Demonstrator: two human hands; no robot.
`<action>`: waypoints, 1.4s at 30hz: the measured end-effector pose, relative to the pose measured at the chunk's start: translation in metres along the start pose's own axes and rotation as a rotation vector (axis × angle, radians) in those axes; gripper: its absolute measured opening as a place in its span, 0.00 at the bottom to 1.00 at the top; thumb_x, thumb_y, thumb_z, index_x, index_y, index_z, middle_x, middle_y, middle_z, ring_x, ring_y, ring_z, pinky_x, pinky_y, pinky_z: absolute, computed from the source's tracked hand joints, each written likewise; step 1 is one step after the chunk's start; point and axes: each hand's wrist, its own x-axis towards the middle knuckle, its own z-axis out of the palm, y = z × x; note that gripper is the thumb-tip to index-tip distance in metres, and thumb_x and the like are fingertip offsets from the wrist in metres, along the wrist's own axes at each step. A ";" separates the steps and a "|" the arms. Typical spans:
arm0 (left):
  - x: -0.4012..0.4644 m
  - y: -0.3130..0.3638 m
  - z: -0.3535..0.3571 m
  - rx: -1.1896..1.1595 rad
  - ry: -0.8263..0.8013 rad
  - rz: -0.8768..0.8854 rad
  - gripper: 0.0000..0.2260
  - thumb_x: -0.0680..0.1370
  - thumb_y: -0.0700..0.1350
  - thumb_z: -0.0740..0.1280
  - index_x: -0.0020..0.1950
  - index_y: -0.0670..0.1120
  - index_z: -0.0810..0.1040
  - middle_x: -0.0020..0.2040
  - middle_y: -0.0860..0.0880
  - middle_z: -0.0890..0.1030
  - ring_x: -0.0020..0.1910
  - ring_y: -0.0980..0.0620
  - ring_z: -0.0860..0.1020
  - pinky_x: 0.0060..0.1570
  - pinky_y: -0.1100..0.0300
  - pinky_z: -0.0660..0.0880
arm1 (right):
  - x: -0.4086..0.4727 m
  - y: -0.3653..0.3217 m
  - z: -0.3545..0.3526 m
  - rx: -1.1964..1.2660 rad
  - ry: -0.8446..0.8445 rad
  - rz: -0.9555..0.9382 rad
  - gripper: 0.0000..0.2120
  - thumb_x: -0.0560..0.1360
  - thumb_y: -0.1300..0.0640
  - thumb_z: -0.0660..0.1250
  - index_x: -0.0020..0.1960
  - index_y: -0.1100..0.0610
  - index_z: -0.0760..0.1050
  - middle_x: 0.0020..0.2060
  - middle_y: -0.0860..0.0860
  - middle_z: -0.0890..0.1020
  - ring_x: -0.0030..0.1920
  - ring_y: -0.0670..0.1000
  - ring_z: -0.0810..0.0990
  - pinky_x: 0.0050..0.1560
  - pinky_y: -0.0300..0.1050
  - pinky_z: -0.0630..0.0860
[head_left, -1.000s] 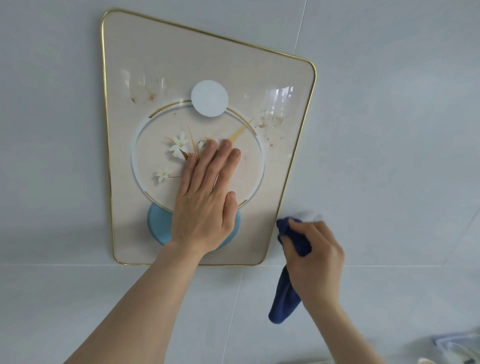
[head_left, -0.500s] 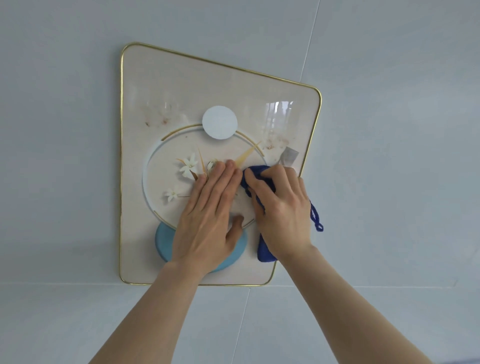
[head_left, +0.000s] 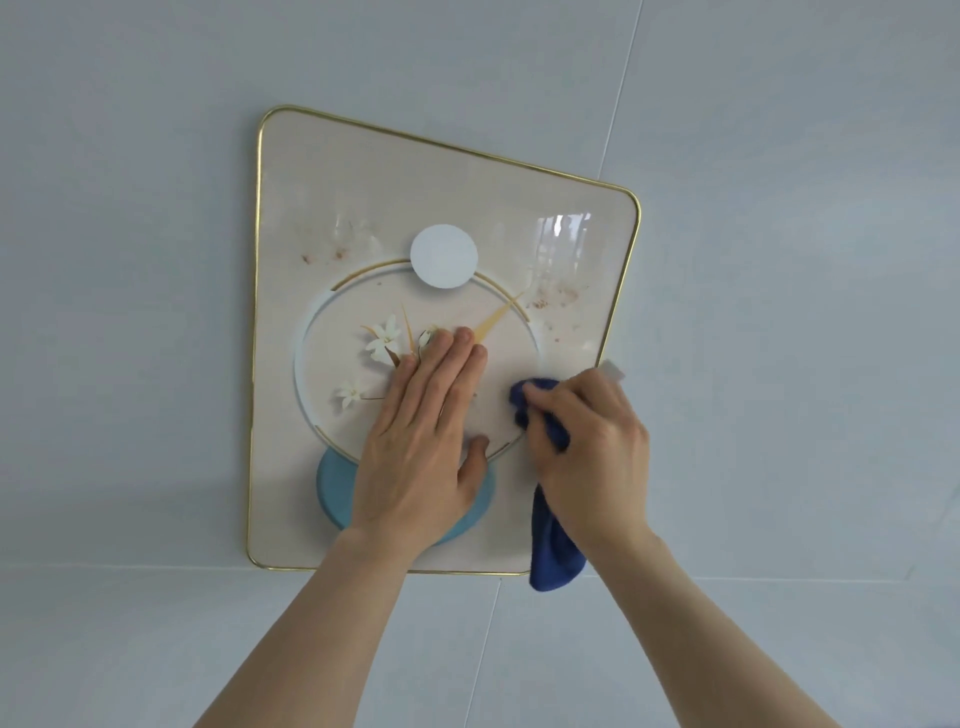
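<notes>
A glossy cream picture panel (head_left: 363, 176) with a thin gold rim hangs on a pale tiled wall. It shows a ring, white flowers, a white disc and a blue disc. Brownish smudges (head_left: 550, 299) mark its upper right, and fainter ones (head_left: 322, 254) its upper left. My left hand (head_left: 426, 436) lies flat on the panel's middle with straight fingers. My right hand (head_left: 592, 447) grips a dark blue cloth (head_left: 553, 551) and presses it against the panel's right side, below the smudges. The cloth's tail hangs past the panel's lower right corner.
Pale grey wall tiles (head_left: 779, 260) surround the panel, with grout lines running below it and at its upper right. A small grey-white tab (head_left: 613, 370) shows at the panel's right edge, just above my right hand.
My right hand brought the cloth up from below the panel's corner onto its face, near my left fingers, then slid it right and down. My left hand stayed flat on the panel.
</notes>
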 end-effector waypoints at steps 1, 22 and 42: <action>0.000 0.002 -0.002 -0.003 0.000 -0.009 0.38 0.78 0.48 0.70 0.85 0.42 0.58 0.87 0.46 0.57 0.86 0.47 0.54 0.85 0.48 0.51 | 0.009 0.000 -0.004 0.036 0.065 0.062 0.10 0.73 0.67 0.76 0.51 0.56 0.87 0.42 0.53 0.81 0.43 0.57 0.81 0.41 0.50 0.77; 0.027 0.002 0.007 0.091 -0.002 -0.012 0.43 0.77 0.57 0.65 0.86 0.42 0.51 0.88 0.45 0.51 0.87 0.46 0.48 0.85 0.46 0.47 | 0.077 0.041 0.015 -0.145 0.183 -0.347 0.11 0.80 0.64 0.70 0.61 0.58 0.84 0.54 0.57 0.84 0.57 0.60 0.76 0.57 0.57 0.73; 0.027 0.002 0.010 0.111 0.026 -0.011 0.44 0.77 0.58 0.66 0.86 0.43 0.50 0.88 0.46 0.50 0.87 0.47 0.48 0.85 0.48 0.44 | 0.074 0.020 0.023 -0.011 0.181 -0.194 0.17 0.73 0.76 0.69 0.59 0.64 0.84 0.46 0.61 0.81 0.48 0.62 0.76 0.46 0.57 0.77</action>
